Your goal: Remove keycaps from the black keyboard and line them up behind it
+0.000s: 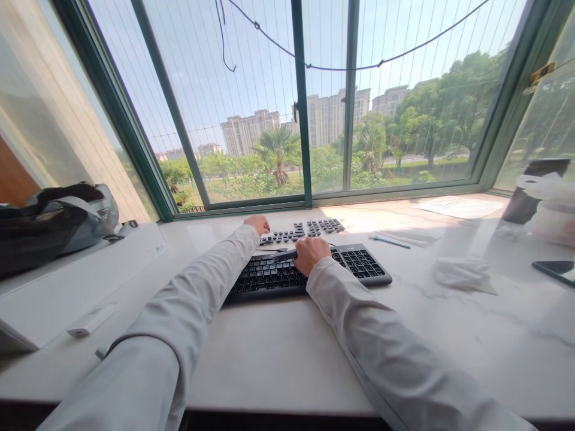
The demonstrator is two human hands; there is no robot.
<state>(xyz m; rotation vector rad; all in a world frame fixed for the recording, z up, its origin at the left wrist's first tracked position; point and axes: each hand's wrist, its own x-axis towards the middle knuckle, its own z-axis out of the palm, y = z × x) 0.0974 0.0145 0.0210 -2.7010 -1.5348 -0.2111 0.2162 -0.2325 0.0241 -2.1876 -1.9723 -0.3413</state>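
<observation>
A black keyboard (278, 286) lies on the white marble-patterned counter, with many keycaps off and its key sockets bare. Over its upper rows, my right hand (311, 254) is closed on a dark, slim tool (284, 255) that looks like a small brush. Its tip points left, close to the keys. Beyond the keyboard's far edge, my left hand (257, 225) is closed, its fingertips mostly hidden; whether anything is in them does not show. Rows of loose black keycaps (325, 226) lie behind the keyboard, next to that hand.
A blue pen (392, 242) and a clear plastic bag (462, 274) lie to the right, with a dark phone-like slab (554, 270) farther out. A white box (81, 281) carrying a black bag (58, 221) stands left, a white remote-like object (91, 319) beside it. Windows rise behind.
</observation>
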